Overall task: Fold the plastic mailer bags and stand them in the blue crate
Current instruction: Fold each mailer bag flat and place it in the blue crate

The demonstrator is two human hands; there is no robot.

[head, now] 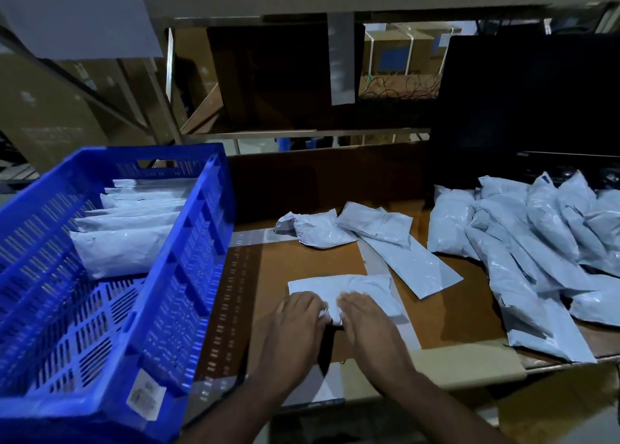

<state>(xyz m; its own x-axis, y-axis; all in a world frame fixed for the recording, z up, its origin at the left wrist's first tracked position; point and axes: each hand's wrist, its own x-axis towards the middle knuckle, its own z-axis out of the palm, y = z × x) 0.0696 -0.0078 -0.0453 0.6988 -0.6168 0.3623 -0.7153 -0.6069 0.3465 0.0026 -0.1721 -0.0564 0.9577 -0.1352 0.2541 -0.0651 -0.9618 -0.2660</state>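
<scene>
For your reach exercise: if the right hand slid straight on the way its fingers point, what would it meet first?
The right hand already rests on the mailer being folded; beyond it, probably the flat mailer, though depth is unclear.

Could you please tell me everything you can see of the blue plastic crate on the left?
The blue plastic crate stands at the left of the cardboard-covered table, beside the left hand but not touching it. It is rectangular, with slotted walls and floor, ribbed sides and a handle opening in the far wall. A white barcode label is stuck on its near corner. Inside, a row of folded pale mailer bags stands on edge against the far end; the near half of the floor is bare.
</scene>
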